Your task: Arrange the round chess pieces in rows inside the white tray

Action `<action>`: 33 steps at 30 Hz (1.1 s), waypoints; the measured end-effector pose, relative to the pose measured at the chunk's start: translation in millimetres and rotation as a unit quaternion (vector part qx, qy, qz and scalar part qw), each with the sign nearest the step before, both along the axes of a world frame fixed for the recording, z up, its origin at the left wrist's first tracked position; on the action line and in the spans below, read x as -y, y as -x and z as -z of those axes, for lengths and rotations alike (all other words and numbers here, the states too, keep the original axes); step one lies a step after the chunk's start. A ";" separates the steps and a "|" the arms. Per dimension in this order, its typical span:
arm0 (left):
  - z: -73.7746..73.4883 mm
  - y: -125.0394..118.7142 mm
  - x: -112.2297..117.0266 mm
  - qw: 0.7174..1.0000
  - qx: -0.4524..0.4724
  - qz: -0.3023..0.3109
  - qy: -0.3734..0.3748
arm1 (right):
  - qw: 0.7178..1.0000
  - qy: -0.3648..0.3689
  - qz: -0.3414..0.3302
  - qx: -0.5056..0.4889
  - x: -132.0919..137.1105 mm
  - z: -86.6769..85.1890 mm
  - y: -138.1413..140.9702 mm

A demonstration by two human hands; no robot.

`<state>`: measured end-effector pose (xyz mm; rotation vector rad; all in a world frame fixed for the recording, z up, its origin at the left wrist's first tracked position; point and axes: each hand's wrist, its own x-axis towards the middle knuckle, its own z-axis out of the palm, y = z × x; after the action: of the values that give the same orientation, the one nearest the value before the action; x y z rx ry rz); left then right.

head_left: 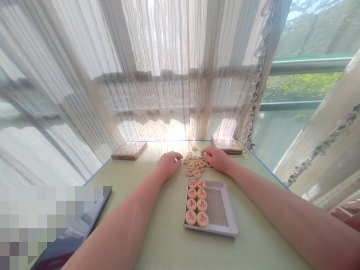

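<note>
Several wooden xiangqi pieces [195,162] with dark characters lie in a loose cluster on the table, and one piece [194,148] sits slightly apart at the far side. My left hand [168,164] rests just left of the cluster, fingers loosely curved, a gap between thumb and fingers, nothing in it. On the right edge of the cluster is my right hand [216,158]. Its fingers reach over the nearest pieces, and its fingertips are partly hidden. Nearer to me stands a shallow grey box tray [230,213], with two columns of red-lettered xiangqi pieces [201,205] along its left side.
Flat boxes lie at the back left [129,150] and back right [226,145] of the pale green table [160,225]. A dark-edged flat object [75,236], partly pixelated, occupies the near left. Sheer curtains [168,75] hang behind the table, and a window [306,82] is at right.
</note>
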<state>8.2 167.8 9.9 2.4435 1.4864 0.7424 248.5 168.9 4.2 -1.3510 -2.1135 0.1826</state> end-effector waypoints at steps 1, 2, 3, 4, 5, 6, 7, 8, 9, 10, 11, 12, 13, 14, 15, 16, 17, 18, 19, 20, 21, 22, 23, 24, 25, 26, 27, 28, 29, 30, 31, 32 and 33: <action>-0.2 -0.1 0.6 1.000 0.002 -0.001 0.001 | 1.000 -0.012 -0.009 -0.006 0.9 -0.4 0.0; -0.6 -0.5 1.5 1.000 0.002 -0.001 0.001 | 0.999 -0.027 -0.017 -0.011 2.0 -1.0 0.1; -1.1 -1.1 2.7 1.000 -0.001 0.001 0.001 | 0.999 -0.046 -0.025 -0.015 3.4 -1.8 0.4; -1.9 -2.1 4.2 1.000 -0.005 0.006 -0.003 | 0.997 -0.066 -0.032 -0.017 4.8 -2.7 1.0; -2.7 -3.3 5.8 1.000 -0.011 0.014 -0.007 | 0.996 -0.083 -0.038 -0.017 6.3 -3.8 1.7; -3.8 -4.6 7.5 0.999 -0.018 0.024 -0.013 | 0.994 -0.095 -0.044 -0.014 7.8 -4.8 2.7; -4.9 -6.0 9.1 0.999 -0.025 0.033 -0.019 | 0.993 -0.102 -0.051 -0.010 9.1 -5.8 3.9; -6.1 -7.4 10.6 0.998 -0.033 0.040 -0.023 | 0.993 -0.104 -0.059 -0.005 10.1 -6.4 5.2; -7.3 -8.6 11.7 0.998 -0.039 0.042 -0.025 | 0.992 -0.102 -0.069 0.000 10.8 -6.8 6.5; -8.3 -9.6 12.5 0.998 -0.045 0.040 -0.024 | 0.992 -0.097 -0.078 0.008 11.1 -6.7 7.6; -8.9 -10.2 12.9 0.998 -0.050 0.035 -0.024 | 0.992 -0.091 -0.086 0.016 10.9 -6.2 8.3; -9.2 -10.5 12.9 0.998 -0.052 0.030 -0.023 | 0.992 -0.085 -0.091 0.026 10.3 -5.2 8.6; -9.0 -10.4 12.5 0.998 -0.051 0.026 -0.022 | 0.992 -0.080 -0.091 0.034 9.3 -4.0 8.4; -8.3 -10.1 11.8 0.998 -0.050 0.024 -0.023 | 0.992 -0.077 -0.086 0.040 8.0 -2.5 7.7; -7.3 -9.5 10.8 0.998 -0.047 0.024 -0.023 | 0.993 -0.076 -0.077 0.044 6.4 -1.0 6.5; -5.9 -8.7 9.8 0.998 -0.045 0.025 -0.023 | 0.994 -0.077 -0.064 0.044 4.8 0.5 5.1; -4.5 -7.9 8.7 0.998 -0.042 0.025 -0.024 | 0.995 -0.078 -0.052 0.043 3.3 1.7 3.5; -3.1 -7.1 7.8 0.999 -0.040 0.025 -0.026 | 0.995 -0.076 -0.043 0.041 2.0 2.6 2.1; -2.0 -6.4 7.0 0.999 -0.038 0.023 -0.027 | 0.996 -0.074 -0.035 0.037 1.2 3.2 0.9; -1.3 -5.9 6.5 0.999 -0.036 0.021 -0.029 | 0.997 -0.069 -0.031 0.033 0.9 3.3 0.0; -1.1 -5.7 6.3 0.999 -0.033 0.019 -0.031 | 0.997 -0.065 -0.028 0.030 1.0 3.1 -0.4; -1.3 -5.7 6.5 0.999 -0.029 0.016 -0.034 | 0.997 -0.060 -0.027 0.029 1.5 2.6 -0.5; -2.0 -6.2 7.0 0.999 -0.024 0.015 -0.038 | 0.998 -0.056 -0.027 0.029 2.2 1.8 -0.4; -3.1 -7.0 7.8 0.999 -0.019 0.017 -0.041 | 0.998 -0.051 -0.029 0.032 2.9 1.1 -0.1; -4.4 -8.3 9.0 0.999 -0.013 0.021 -0.043 | 0.998 -0.047 -0.032 0.036 3.5 0.4 0.2; -5.9 -9.9 10.4 0.999 -0.008 0.028 -0.045 | 0.998 -0.043 -0.035 0.039 3.9 0.0 0.4; -7.3 -11.8 12.1 0.998 -0.006 0.039 -0.046 | 0.998 -0.040 -0.038 0.041 3.9 -0.2 0.4; -8.7 -14.0 13.9 0.998 -0.008 0.053 -0.044 | 0.998 -0.040 -0.040 0.042 3.7 -0.1 0.3; -10.0 -16.1 15.9 0.997 -0.015 0.069 -0.041 | 0.997 -0.042 -0.040 0.041 3.2 0.2 0.0; -11.1 -18.2 17.9 0.996 -0.025 0.083 -0.038 | 0.997 -0.045 -0.040 0.040 2.5 0.7 -0.3; -12.0 -20.0 19.7 0.994 -0.037 0.093 -0.035 | 0.997 -0.048 -0.039 0.039 1.9 1.3 -0.6; -12.7 -21.3 21.2 0.993 -0.049 0.100 -0.033 | 0.997 -0.052 -0.039 0.038 1.5 1.8 -0.8; -13.2 -22.1 22.2 0.992 -0.058 0.103 -0.034 | 0.997 -0.056 -0.038 0.036 1.3 2.1 -0.9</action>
<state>30.3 145.6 23.0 2.6805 1.2375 0.6304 249.4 167.6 2.1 -1.2291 -2.2017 0.0455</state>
